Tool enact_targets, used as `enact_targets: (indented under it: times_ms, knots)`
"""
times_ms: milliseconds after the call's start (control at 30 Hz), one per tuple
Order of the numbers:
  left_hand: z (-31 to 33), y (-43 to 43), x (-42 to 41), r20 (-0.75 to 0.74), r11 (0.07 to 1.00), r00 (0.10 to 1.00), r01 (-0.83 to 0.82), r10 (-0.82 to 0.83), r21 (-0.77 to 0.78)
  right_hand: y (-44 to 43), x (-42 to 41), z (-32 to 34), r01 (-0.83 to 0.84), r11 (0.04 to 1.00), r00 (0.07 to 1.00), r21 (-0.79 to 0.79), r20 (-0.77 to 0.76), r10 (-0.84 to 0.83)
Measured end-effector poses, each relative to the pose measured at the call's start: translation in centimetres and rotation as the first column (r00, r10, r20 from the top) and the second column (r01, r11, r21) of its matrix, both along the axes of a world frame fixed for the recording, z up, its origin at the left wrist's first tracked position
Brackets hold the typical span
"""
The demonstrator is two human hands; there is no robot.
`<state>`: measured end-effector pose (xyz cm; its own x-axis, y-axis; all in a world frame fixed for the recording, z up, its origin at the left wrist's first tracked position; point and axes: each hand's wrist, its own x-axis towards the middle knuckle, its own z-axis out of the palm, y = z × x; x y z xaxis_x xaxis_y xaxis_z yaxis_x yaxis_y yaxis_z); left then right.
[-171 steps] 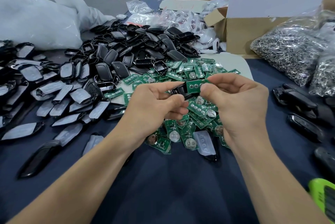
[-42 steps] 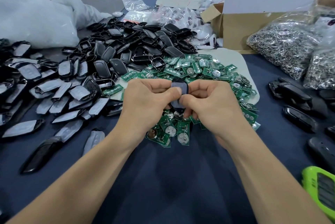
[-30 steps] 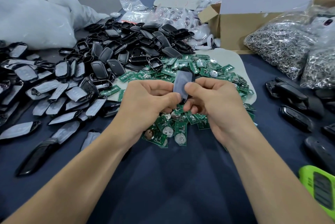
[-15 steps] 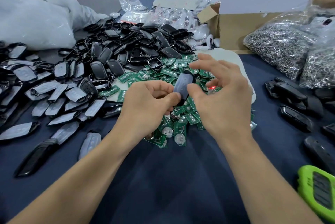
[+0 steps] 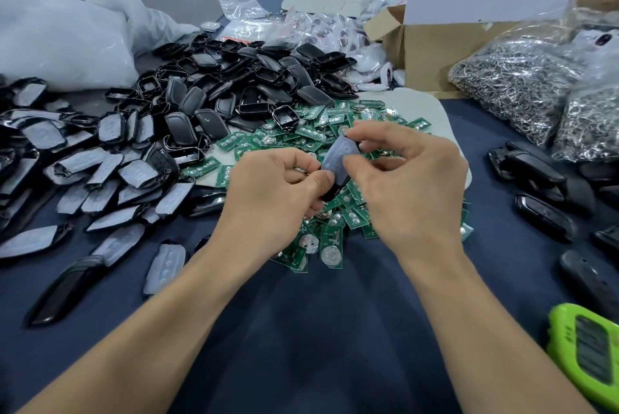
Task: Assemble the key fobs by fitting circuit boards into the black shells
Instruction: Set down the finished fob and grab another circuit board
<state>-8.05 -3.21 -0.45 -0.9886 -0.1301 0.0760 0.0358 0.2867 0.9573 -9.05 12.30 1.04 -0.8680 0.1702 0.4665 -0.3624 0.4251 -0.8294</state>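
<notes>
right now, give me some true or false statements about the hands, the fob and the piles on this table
1. The left hand and the right hand both hold one key fob above the green circuit boards. True.
2. The pile of black shells lies to the right of the circuit boards. False: it lies to their left and behind them.
3. The bags of metal rings sit at the right side of the table. True.
4. The green device lies beside the left forearm. False: it lies at the lower right, outside the right forearm.
</notes>
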Motion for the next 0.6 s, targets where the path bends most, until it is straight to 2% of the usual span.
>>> enact_targets:
  times_ms: [167,233,300,367,400,500,600]
  knots:
    - [0.0,0.1,0.0,0.008,1.0,1.0,0.009,-0.009,-0.003,0.1,0.0,0.5,0.012,0.992,0.999,-0.124,0.039,-0.007]
    - [0.0,0.1,0.1,0.017,0.999,1.0,0.024,-0.025,0.036,0.2,-0.2,0.5,-0.004,0.944,0.994,-0.33,0.104,0.041]
    - [0.1,0.1,0.1,0.024,0.998,0.999,0.031,-0.033,0.054,0.8,-0.5,0.8,-0.002,0.841,0.982,-0.542,0.159,0.105]
    - [0.2,0.0,0.2,0.021,0.998,0.999,0.029,-0.03,0.056,1.5,-0.8,1.0,-0.02,0.789,0.966,-0.614,0.192,0.174]
    - [0.3,0.0,0.2,0.016,0.998,1.0,0.023,-0.024,0.056,1.7,-0.8,1.0,-0.042,0.824,0.959,-0.565,0.207,0.191]
    - [0.3,-0.1,0.2,-0.008,1.0,1.0,0.01,-0.01,0.011,1.4,-0.6,0.5,-0.09,0.965,0.959,-0.246,0.241,0.151]
    - [0.3,-0.1,0.4,-0.025,1.0,1.0,0.012,-0.012,-0.015,0.8,-0.4,0.3,-0.031,0.991,0.977,-0.133,0.205,0.058]
